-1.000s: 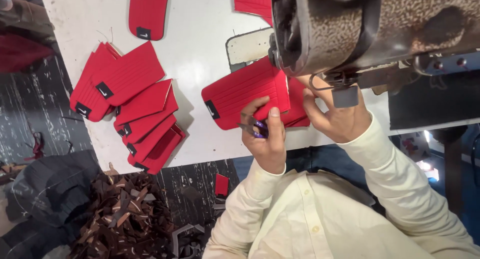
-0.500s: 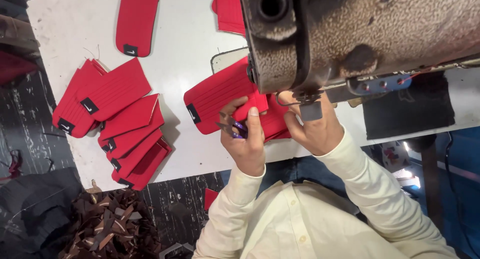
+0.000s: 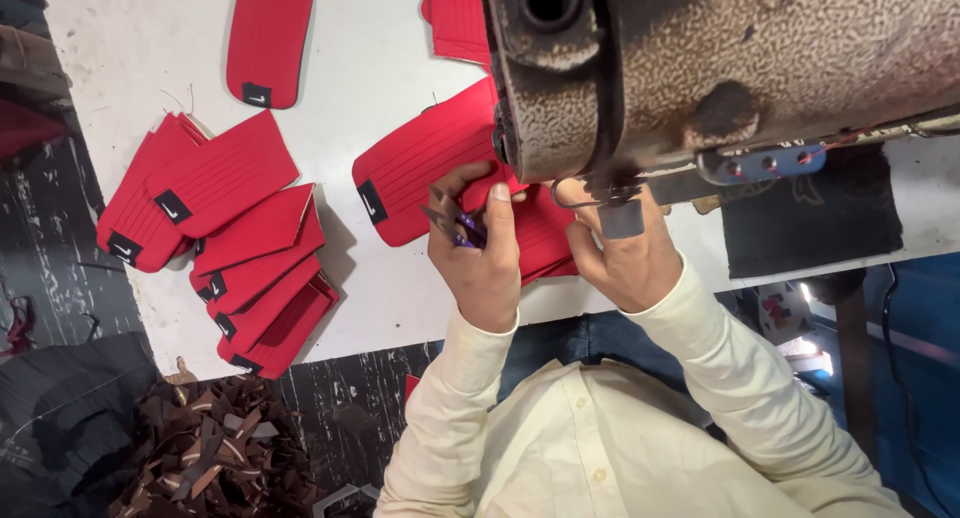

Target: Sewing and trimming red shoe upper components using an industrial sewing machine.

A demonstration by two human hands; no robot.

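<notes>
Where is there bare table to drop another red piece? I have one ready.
Bare table lies between the single red piece and the machine, and along the near edge below the left hand. The fanned stack and the spot under both hands are crowded.

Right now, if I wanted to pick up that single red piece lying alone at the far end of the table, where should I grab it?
Take the lone red piece by its long side edges, coming straight down from above. It lies flat on the white table, apart from the fanned stack, with bare table along both sides. A pinch across its narrow width looks easiest.
</notes>
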